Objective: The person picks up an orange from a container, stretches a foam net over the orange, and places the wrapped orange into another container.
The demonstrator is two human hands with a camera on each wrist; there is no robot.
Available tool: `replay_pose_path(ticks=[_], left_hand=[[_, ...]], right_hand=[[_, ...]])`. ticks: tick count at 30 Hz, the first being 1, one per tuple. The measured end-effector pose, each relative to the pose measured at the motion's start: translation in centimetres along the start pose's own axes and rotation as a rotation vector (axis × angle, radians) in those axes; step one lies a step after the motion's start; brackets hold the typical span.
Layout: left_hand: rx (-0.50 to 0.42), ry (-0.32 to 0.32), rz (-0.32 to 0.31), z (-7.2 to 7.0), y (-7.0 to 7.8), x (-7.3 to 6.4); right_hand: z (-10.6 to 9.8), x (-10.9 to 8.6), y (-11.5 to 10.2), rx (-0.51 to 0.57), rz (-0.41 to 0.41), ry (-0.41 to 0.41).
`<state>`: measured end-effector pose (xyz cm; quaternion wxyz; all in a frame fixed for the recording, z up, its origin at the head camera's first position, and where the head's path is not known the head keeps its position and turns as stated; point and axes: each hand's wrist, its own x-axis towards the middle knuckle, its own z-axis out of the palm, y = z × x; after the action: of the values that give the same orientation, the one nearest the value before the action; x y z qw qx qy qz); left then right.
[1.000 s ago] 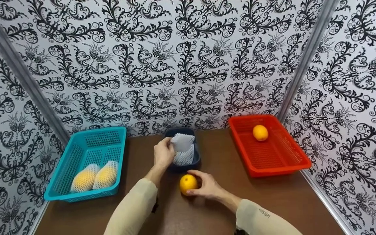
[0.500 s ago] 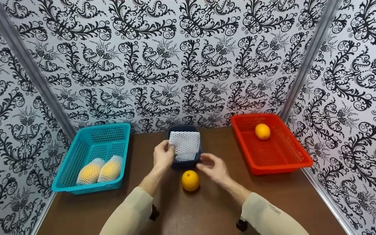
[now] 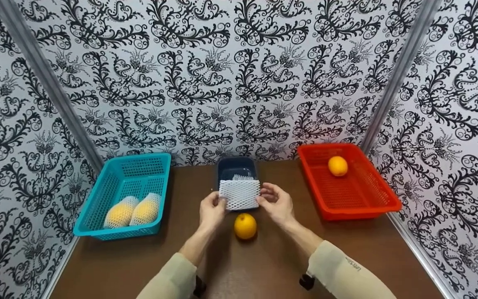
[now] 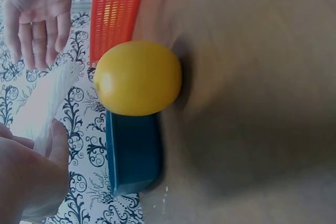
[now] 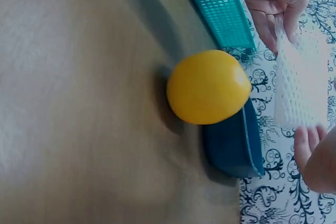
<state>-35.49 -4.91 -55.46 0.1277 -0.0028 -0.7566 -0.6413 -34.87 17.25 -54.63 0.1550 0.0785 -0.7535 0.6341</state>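
My left hand (image 3: 213,211) pinches the left edge of a white foam fruit net (image 3: 240,194), which lies flat and hangs in front of a dark blue bin (image 3: 237,164). At the net's right edge is my right hand (image 3: 279,207); in the left wrist view its fingers (image 4: 39,45) are straight, right by the net. Whether they touch it is hard to tell. An orange (image 3: 245,226) stands on the table just below the net, also seen large in the right wrist view, where the orange (image 5: 209,87) partly covers the bin.
A turquoise basket (image 3: 164,174) on the left holds two netted yellow fruits (image 3: 133,211). On the right, a red basket (image 3: 326,199) holds one orange (image 3: 338,166). More white netting (image 3: 243,177) lies in the blue bin. Patterned walls enclose the brown table (image 3: 264,265).
My right hand let go of the orange and moved up to the net's right side. My left hand drew the foam net out of the bin and lowered it toward me.
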Motion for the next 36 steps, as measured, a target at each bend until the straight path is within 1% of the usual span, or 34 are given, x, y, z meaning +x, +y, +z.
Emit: replay_pose_path(ticks=[3,8,11,14,18,21,22,24,26,28,30,32,33,34,36], left_hand=[[0.014,0.007,0.003,0.1,-0.2,-0.4],[0.011,0.000,0.001,0.2,-0.4,-1.0],[0.021,0.003,0.011,0.1,-0.5,-1.3],[0.038,-0.015,0.020,0.2,-0.5,-1.6],[0.035,-0.074,0.027,0.3,-0.6,-2.0],[-0.017,-0.113,0.008,0.2,-0.6,-2.2],[-0.065,-0.127,-0.015,0.2,-0.6,-2.3],[-0.187,-0.153,-0.082,0.1,-0.5,-2.3],[-0.321,-0.180,-0.159,-0.2,-0.5,-2.2],[-0.411,-0.198,-0.229,-0.4,-0.5,-2.0],[-0.442,-0.215,-0.278,-0.6,-0.6,-1.7],[-0.443,-0.242,-0.294,-0.6,-0.6,-1.5],[-0.429,-0.259,-0.289,-0.5,-0.5,-1.5],[-0.435,-0.289,-0.284,-0.3,-0.5,-1.4],[-0.411,-0.342,-0.248,-0.1,-0.2,-1.7]], right_hand=[[0.0,-0.1,0.2,-0.001,0.026,0.024],[0.0,-0.2,0.2,0.018,0.084,0.041],[0.1,-0.2,0.1,0.022,0.113,0.045],[0.2,-0.2,-0.1,0.041,0.124,0.016],[0.3,-0.4,-0.3,0.061,0.125,-0.043],[0.3,-0.4,-0.4,0.078,0.136,-0.048],[0.3,-0.4,-0.5,0.091,0.139,-0.043],[0.3,-0.4,-0.6,0.128,0.164,-0.026],[0.2,-0.3,-0.8,0.190,0.186,-0.022],[0.2,-0.2,-0.9,0.266,0.216,-0.035],[0.2,-0.2,-1.1,0.360,0.244,-0.071],[0.4,-0.3,-1.2,0.454,0.275,-0.121],[0.5,-0.4,-1.3,0.491,0.288,-0.142],[0.7,-0.4,-1.3,0.524,0.299,-0.166],[1.0,-0.7,-1.3,0.573,0.325,-0.216]])
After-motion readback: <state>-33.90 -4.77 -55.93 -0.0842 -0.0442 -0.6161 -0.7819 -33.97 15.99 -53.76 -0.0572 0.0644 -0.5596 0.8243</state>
